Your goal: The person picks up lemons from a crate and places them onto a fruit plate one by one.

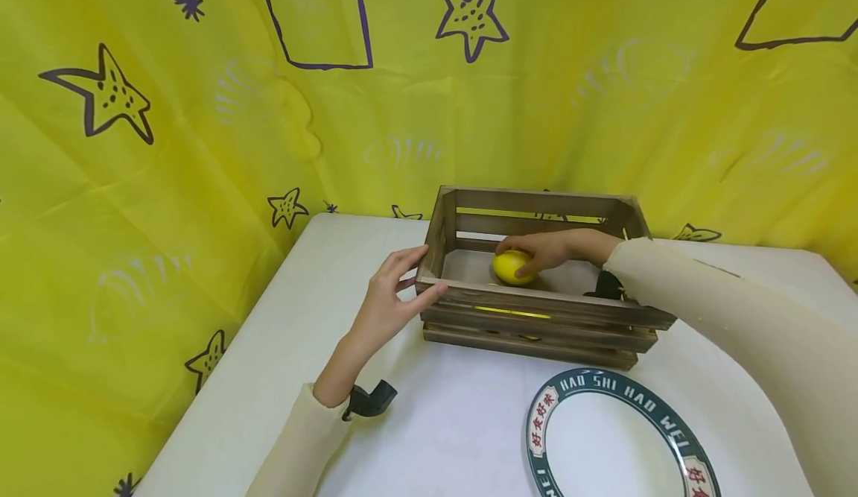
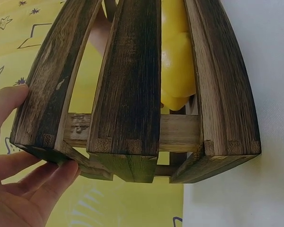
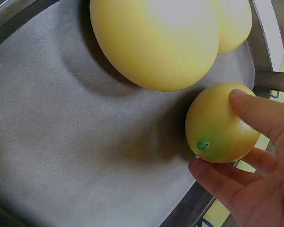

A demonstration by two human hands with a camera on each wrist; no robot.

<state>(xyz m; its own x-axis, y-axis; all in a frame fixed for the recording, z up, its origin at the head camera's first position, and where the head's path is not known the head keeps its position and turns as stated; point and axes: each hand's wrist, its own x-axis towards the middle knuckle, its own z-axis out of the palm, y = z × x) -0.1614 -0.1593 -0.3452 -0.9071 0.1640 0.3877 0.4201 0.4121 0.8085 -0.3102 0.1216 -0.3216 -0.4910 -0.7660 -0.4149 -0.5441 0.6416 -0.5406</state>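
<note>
A slatted wooden crate [image 1: 536, 322] stands on the white table. My left hand [image 1: 385, 296] grips its left front corner, thumb over the front top slat and fingers at the end panel; the left wrist view shows the same hand [image 2: 28, 175] around the top slat's end. Inside the crate, my right hand [image 1: 546, 249] holds a yellow lemon [image 1: 511, 267] between thumb and fingers. Seen from the right wrist, this lemon [image 3: 220, 125] has a green stem spot and is close over the grey crate floor [image 3: 113, 137]. Two more yellow fruits [image 3: 156, 42] lie beside it.
A white plate [image 1: 620, 381] with a dark green lettered rim is on the table in front of the crate, toward the right. Behind the crate hangs a yellow curtain [image 1: 375, 124] printed with starfish. The table's left edge slants down at left.
</note>
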